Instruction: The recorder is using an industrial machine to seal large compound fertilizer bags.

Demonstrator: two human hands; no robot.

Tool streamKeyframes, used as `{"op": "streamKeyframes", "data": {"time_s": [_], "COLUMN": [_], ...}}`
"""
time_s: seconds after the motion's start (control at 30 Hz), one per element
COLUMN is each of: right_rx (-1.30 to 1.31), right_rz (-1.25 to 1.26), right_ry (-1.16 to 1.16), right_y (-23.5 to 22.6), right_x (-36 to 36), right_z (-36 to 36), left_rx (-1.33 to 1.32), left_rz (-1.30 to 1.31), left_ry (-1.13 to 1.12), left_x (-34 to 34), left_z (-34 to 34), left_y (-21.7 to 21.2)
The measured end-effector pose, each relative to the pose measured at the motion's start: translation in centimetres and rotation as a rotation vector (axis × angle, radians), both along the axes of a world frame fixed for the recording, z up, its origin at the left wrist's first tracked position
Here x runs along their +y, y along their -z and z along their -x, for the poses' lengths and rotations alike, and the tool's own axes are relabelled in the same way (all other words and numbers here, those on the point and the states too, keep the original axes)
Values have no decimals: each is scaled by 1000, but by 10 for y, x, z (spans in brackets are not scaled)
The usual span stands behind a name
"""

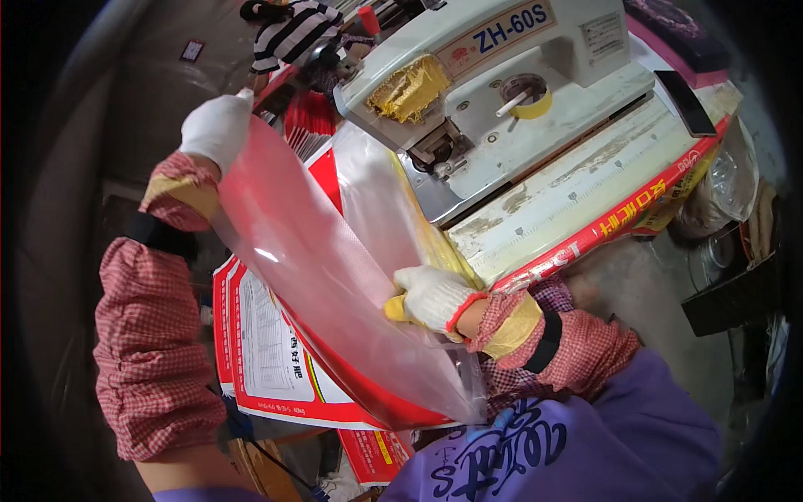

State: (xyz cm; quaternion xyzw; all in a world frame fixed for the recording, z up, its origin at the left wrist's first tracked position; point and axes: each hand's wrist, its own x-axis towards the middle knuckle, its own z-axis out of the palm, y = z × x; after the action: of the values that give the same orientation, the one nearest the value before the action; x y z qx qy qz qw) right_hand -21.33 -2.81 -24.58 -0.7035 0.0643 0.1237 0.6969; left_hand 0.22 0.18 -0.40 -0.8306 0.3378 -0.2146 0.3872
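Note:
My left hand (217, 125), in a white glove, grips the far upper edge of a clear plastic liner bag (309, 259) and holds it stretched. My right hand (431, 297), also gloved in white, pinches the near edge of the same liner next to a yellow strip. The liner spans between both hands over a red and white printed sack (268, 360). Its far end runs toward the head of a white sewing machine (502, 92). Red checked sleeve covers are on both forearms.
The machine stands on a worn white table (577, 192) with a red printed sack draped on its front edge. A dark flat device (690, 100) lies at the table's right end. A person in a striped top (293, 33) is behind the machine. Dark clutter fills the right side.

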Motion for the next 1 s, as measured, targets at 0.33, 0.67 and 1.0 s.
{"op": "streamKeyframes", "data": {"time_s": [0.33,0.67,1.0], "right_rx": [-838,295,-43], "right_rz": [356,-778,-86], "right_ry": [553,480,312], "right_y": [-2,66,81], "right_x": [12,-71,-56], "right_z": [33,139,157], "left_rx": [0,460,916], "left_rz": [366,631,551], "left_ry": [252,894,751], "left_x": [-39,-26,1], "left_z": [-41,-39,-27], "left_y": [136,275,255]}}
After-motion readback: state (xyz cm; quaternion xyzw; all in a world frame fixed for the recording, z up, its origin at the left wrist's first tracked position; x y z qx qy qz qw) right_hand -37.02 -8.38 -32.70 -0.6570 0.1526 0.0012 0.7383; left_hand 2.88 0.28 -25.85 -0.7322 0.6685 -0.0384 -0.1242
